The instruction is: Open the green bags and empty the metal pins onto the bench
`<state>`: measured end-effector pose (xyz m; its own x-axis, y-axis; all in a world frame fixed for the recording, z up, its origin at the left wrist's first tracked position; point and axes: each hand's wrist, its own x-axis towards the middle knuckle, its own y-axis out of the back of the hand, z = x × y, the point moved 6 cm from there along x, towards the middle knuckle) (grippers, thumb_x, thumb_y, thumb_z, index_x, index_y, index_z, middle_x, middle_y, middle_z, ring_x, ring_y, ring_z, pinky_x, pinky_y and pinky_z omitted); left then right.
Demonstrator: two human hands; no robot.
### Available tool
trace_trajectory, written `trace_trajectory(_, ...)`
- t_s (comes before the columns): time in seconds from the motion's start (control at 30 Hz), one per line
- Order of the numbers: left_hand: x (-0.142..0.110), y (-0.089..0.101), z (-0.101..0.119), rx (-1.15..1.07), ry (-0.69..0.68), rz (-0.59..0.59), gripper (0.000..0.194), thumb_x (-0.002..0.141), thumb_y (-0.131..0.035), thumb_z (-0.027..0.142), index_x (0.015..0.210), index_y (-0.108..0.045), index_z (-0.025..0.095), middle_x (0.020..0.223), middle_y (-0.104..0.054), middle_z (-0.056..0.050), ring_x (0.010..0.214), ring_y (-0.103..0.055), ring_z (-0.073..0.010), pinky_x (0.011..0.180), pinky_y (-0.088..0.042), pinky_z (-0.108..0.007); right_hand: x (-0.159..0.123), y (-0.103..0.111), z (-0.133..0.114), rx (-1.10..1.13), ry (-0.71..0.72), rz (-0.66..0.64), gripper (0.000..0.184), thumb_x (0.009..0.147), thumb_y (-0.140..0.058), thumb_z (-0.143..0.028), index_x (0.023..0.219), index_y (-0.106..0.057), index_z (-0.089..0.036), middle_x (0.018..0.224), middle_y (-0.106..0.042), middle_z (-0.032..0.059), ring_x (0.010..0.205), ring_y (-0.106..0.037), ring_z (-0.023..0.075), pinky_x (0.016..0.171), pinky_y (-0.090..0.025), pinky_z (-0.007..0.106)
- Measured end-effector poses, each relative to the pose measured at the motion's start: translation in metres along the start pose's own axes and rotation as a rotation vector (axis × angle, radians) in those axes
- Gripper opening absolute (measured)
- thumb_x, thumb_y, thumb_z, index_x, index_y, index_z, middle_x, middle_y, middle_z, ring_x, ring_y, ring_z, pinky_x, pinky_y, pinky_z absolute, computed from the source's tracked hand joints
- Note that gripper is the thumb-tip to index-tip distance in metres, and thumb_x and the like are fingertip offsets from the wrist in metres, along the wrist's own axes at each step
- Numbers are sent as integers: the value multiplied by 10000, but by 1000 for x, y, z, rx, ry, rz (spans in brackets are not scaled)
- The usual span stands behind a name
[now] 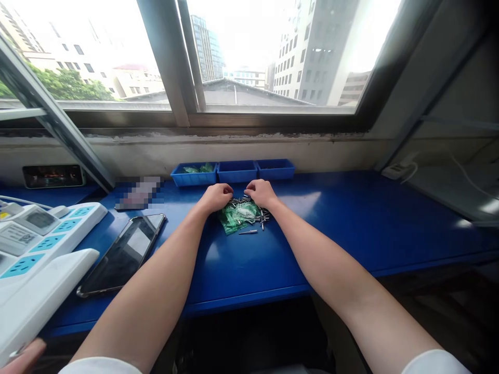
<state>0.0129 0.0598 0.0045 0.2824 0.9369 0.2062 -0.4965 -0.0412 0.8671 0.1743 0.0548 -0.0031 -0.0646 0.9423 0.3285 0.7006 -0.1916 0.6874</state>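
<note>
My left hand (218, 198) is at the far left edge of a small pile, its fingers curled together; what they hold, if anything, is hidden. Across from it, my right hand (262, 193) has thumb and fingers drawn together at the pile's top edge, and I cannot make out what is between them. The pile consists of slim silvery metal pins (262, 215) heaped around and over green plastic bags (233, 218). One pointed metal pin (248, 232) lies apart, in front of the pile.
Behind my hands stand three blue bins: the left bin (194, 177) holds green bags, beside a middle bin (237, 178) and a right bin (275, 175). A phone (125, 254) and white power strip (50, 236) lie left. Another person's hand (29, 358) touches a white object (50, 296).
</note>
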Motion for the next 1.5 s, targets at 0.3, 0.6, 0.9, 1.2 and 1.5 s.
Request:
trace_trajectory(0.3, -11, 12, 29, -183, -272, 209, 294, 794, -526, 376, 921, -680, 161, 928, -684, -61, 819, -602, -180, 756, -455, -261, -4, 5, -18, 299, 96, 42, 217, 728, -619, -388, 784, -570, -184, 659, -617, -16, 596, -553, 114, 585, -416, 241)
trace_trajectory(0.6, -11, 11, 28, -311, -276, 188, 289, 786, -545, 381, 900, -673, 148, 786, -682, -30, 683, -567, -135, 643, -436, -230, 0, -2, -16, 573, 106, -6, 288, 678, -653, -430, 742, -523, -182, 607, -598, -15, 580, -557, 123, 573, -426, 252)
trace_trajectory(0.9, -9, 18, 22, -269, -212, 279, 228, 771, -525, 321, 818, -670, 152, 776, -671, -32, 707, -565, -147, 679, -438, -241, -4, -5, -22, 592, 129, -54, 230, 647, -687, -344, 762, -622, -157, 704, -658, 26, 666, -607, 148, 658, -480, 278)
trace_trajectory(1.2, -5, 12, 17, -295, -150, 220, 250, 801, -445, 317, 777, -637, 159, 736, -649, -28, 699, -564, -153, 647, -428, -248, -6, 0, -23, 612, 114, 53, 224, 644, -678, -353, 770, -664, -168, 693, -673, 35, 650, -618, 164, 626, -480, 280)
trace_trajectory(1.5, -3, 18, 5, -298, -80, 274, 294, 826, -456, 385, 919, -654, 189, 891, -687, -33, 826, -609, -175, 754, -447, -252, -9, 16, -21, 454, 106, 55, 205, 638, -648, -337, 745, -685, -165, 727, -671, 33, 668, -572, 158, 647, -455, 284)
